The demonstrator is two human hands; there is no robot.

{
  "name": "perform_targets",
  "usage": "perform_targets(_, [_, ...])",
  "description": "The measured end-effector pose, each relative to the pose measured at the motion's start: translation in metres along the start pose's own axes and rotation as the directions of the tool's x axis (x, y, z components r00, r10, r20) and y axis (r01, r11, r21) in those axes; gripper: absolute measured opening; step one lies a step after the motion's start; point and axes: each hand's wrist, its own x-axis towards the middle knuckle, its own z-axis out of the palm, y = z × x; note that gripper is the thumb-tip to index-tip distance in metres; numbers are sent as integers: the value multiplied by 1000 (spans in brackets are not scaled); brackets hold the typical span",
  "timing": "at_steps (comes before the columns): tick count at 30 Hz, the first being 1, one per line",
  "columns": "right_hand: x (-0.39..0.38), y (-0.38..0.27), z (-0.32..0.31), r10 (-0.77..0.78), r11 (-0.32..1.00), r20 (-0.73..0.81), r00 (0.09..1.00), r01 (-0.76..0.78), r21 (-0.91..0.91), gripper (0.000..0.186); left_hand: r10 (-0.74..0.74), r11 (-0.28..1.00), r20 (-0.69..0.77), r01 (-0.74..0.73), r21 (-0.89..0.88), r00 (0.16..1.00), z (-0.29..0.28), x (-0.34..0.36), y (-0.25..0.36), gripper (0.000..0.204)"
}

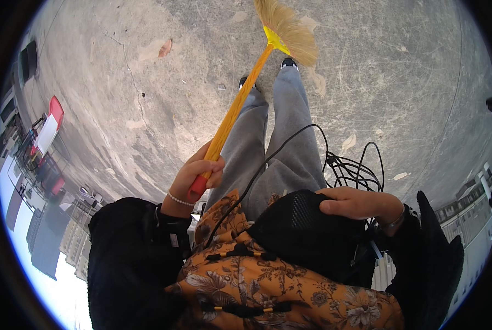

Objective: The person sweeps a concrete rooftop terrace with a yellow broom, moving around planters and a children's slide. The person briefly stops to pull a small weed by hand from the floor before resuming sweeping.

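My left hand [199, 171] is closed around the upper end of a broom [240, 102], just above its red end cap. The broom's wood-grained orange-yellow handle slants away from me to a yellow collar and a fan of straw-coloured bristles on the ground beyond my feet. At my waist, my right hand [361, 203] grips the top edge of a black mesh-panelled bag [306, 223], thumb on the near side; its other fingers are mostly hidden. A black cable [290, 137] crosses my legs and bunches in loops [356, 170] beside the bag.
Grey, cracked concrete ground [400, 93] spreads around my feet. Dry leaves lie on it, a reddish one [165, 48] ahead on the left and a pale one [348, 142] on the right. Parked vehicles [29, 60], a red-and-white object [49, 126] and buildings stand at the left.
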Motion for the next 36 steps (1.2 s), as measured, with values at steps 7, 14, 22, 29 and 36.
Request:
perform_targets(7, [0, 4, -5, 26, 999, -23, 999, -27, -43, 54, 13, 1000, -14, -13, 18, 1000, 1, 1, -6, 42])
perform_targets(14, [0, 9, -6, 11, 997, -29, 1000, -13, -79, 54, 32, 999, 2, -32, -9, 999, 3, 0, -12, 42])
perform_targets(22, [0, 7, -5, 45, 993, -37, 998, -49, -105, 56, 29, 999, 61, -27, -29, 998, -5, 0, -18, 60])
perform_targets(29, [2, 15, -15, 81, 990, -62, 995, -88, -114, 57, 7, 999, 61, -10, 39, 998, -5, -11, -26, 70])
perform_targets(36, [32, 5, -67, 89, 995, -397, 914, -62, 79, 67, -12, 999, 202, 6, 31, 979, 6, -29, -17, 72])
